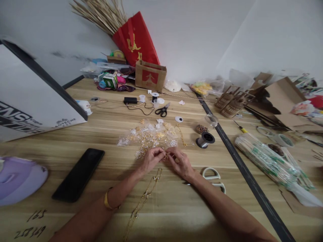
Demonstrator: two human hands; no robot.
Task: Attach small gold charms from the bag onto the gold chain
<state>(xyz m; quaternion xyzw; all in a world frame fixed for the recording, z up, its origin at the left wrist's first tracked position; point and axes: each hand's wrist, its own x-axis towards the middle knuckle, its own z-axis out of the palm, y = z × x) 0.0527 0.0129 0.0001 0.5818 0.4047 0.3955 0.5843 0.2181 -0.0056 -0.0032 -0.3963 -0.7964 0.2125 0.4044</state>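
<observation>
My left hand and my right hand meet at the middle of the wooden table, fingers pinched together on a small gold piece. A gold chain trails from the hands toward me along the table. Just beyond the fingers lies a scatter of small clear bags with gold and white ornaments. A silver wire spool stands to the right of the bags. White-handled scissors lie beside my right wrist.
A black phone lies at left, a lilac object at the left edge. Black scissors, a black adapter, a red bag, a small box sit at the back. Bagged sticks lie right.
</observation>
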